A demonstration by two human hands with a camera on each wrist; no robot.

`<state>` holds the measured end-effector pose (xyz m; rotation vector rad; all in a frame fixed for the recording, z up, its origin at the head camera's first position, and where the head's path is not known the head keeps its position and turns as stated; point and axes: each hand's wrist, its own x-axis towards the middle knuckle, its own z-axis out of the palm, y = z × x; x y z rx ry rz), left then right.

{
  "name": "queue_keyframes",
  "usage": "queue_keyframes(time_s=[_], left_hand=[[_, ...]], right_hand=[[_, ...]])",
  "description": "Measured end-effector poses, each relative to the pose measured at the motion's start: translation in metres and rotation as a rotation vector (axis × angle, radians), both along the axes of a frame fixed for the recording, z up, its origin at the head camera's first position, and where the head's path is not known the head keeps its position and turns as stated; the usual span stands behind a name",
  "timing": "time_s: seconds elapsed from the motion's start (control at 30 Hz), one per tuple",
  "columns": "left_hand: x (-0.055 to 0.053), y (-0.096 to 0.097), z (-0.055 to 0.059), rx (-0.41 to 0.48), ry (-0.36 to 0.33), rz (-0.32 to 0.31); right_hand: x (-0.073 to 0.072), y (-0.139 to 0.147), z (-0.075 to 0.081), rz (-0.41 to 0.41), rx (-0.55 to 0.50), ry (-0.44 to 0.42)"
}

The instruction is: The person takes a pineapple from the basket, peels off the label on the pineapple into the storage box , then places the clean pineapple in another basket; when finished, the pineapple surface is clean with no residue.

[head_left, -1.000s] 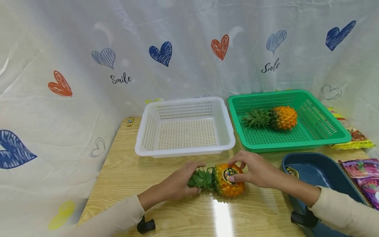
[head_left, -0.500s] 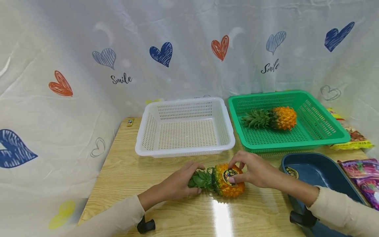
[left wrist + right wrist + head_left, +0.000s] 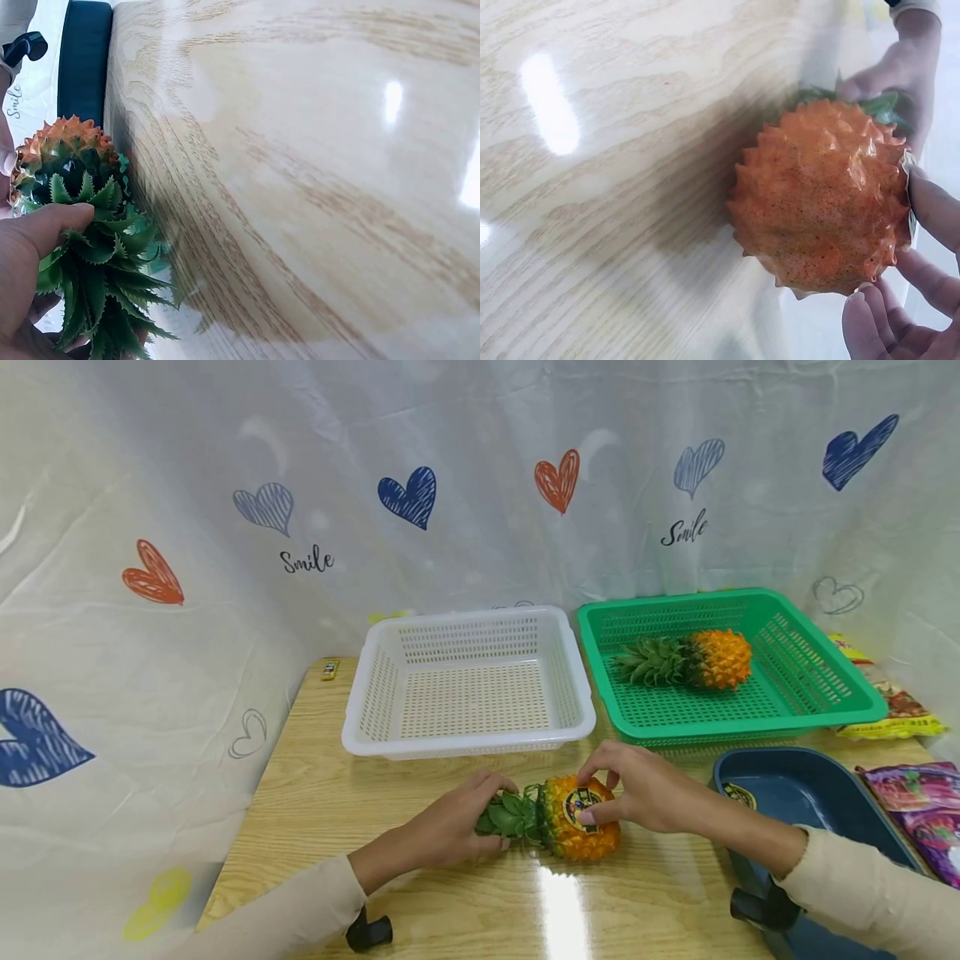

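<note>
A small pineapple (image 3: pixel 598 842) lies on its side on the wooden table, leaves to the left. My left hand (image 3: pixel 455 823) grips its green leaves (image 3: pixel 101 270), the thumb lying across them near the fruit in the left wrist view. A round black and gold sticker (image 3: pixel 576 810) sits on the upper side of the orange fruit (image 3: pixel 817 202). My right hand (image 3: pixel 648 789) holds the sticker between thumb and forefinger at its edges. In the right wrist view the sticker (image 3: pixel 910 184) shows only edge-on under the thumb, and other fingertips are close against the fruit's bottom end.
Behind the hands stand a white basket (image 3: pixel 468 747) and a green basket (image 3: pixel 742 724) with another pineapple (image 3: pixel 720 658) inside. A dark blue basin (image 3: pixel 795 793) is at the right, a similar sticker (image 3: pixel 740 796) at its corner. Colourful packets (image 3: pixel 926 810) lie beyond it.
Almost nothing differs. Both hands keep their places on the pineapple, and my right forearm has shifted very slightly.
</note>
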<state>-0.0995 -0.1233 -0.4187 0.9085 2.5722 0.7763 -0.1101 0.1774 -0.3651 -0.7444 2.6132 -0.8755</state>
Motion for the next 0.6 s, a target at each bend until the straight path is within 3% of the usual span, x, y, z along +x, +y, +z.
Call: queue_keyframes(time_s=[0.6], left_hand=[[-0.0013, 0.0011, -0.0011, -0.004, 0.002, 0.010]], right_hand=[[-0.0032, -0.0031, 0.0050, -0.008, 0.018, -0.062]])
